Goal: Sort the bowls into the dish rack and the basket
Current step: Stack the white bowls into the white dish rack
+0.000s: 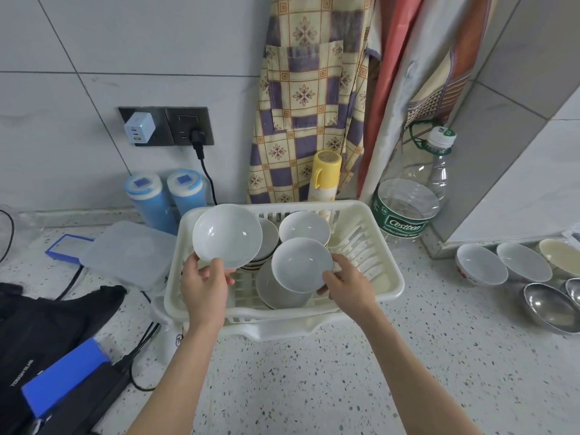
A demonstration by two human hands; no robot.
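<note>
White ceramic predominates at frame centre: a cream plastic dish rack [387, 287] on the speckled counter [314, 387], holding several pieces partly masked by the two bowls lifted in front of them. Left hand [205, 285] pinches the lower rim of a large white bowl [226, 235], thumb on the inner face, fingers behind; the bowl is tilted toward the camera above the rack's left end. Right hand [348, 285] grips the lower right edge of a smaller white bowl [302, 265], likewise tilted, over the rack's middle. Behind the large bowl, a stack of grey dishes [266, 243], count unreadable. Behind the smaller bowl, one white bowl [305, 227] at the rack's rear and a grey piece [276, 293] beneath, form unclear. Far right of frame: two white bowls [502, 265] in a row, a cream bowl [561, 255] cut by the edge, and steel bowls [549, 307], one mostly cropped. No basket can be made out.
</note>
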